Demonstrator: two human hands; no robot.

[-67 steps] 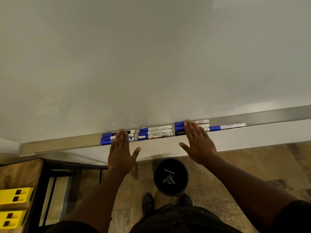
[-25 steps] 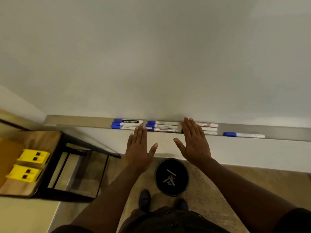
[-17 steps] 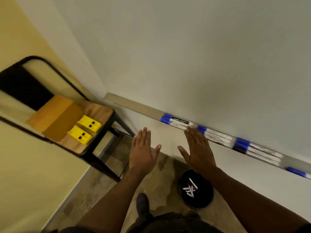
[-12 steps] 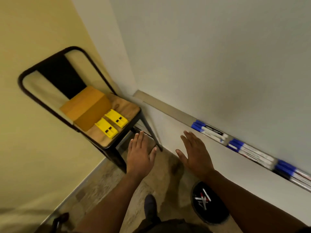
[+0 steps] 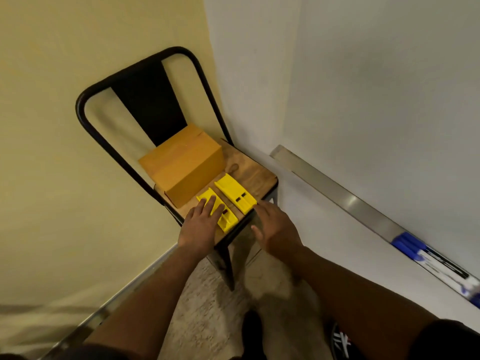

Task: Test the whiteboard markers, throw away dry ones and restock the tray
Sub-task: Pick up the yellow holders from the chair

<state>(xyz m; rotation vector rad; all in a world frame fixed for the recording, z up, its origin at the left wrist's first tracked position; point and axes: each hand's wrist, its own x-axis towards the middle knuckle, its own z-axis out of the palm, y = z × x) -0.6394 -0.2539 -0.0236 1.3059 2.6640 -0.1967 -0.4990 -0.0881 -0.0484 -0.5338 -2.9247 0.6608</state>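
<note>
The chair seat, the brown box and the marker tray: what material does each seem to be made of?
Chair seat: probably wood, with visible grain and a knot, on a black frame that looks like metal. Brown box: likely cardboard, matte, with a flap seam on top. Marker tray: seemingly brushed metal, grey with a soft glare.

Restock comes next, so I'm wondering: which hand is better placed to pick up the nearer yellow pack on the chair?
Left. The left hand already lies on the nearer yellow pack; the right hand hovers off the chair's front edge.

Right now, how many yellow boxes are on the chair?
2. Both lie side by side at the front of the chair seat: one yellow box nearer the whiteboard, untouched, and the other yellow box under the left hand. None seems hidden.
</note>
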